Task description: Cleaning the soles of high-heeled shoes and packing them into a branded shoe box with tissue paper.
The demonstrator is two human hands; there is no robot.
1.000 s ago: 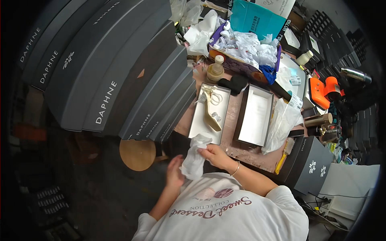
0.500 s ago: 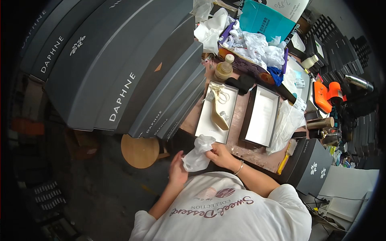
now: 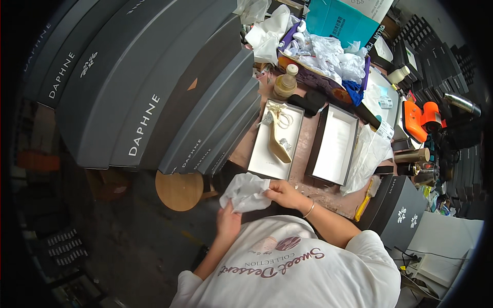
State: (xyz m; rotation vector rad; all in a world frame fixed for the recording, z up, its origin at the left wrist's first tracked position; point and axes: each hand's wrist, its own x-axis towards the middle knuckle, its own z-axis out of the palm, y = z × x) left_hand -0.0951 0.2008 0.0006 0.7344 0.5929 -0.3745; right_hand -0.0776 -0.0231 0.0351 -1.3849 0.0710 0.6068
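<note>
Both my hands are closed on the tissue [image 3: 246, 192]: left hand [image 3: 227, 222] pinching it from underneath, right hand [image 3: 281, 194] gripping its right side, fingers curled in. The wad sits just off the near edge of the bench [image 3: 313, 191], in front of my chest, not over any box yet.

Progress-wise, I'd say early to middle. Just past my hands the lid [image 3: 276, 138] lies open-side up with one shoe [image 3: 277, 136] in it, heel pointing away. Right beside it the box [image 3: 335, 143] looks empty, white inside, nothing packed. So the shoe's staged, the paper's in hand, but wrapping or lining isn't done from what I can see.

Further back there's a bottle [image 3: 286, 82], then a bin [image 3: 328, 56] of crumpled tissue at the far edge. Can't see a second shoe anywhere.
</note>
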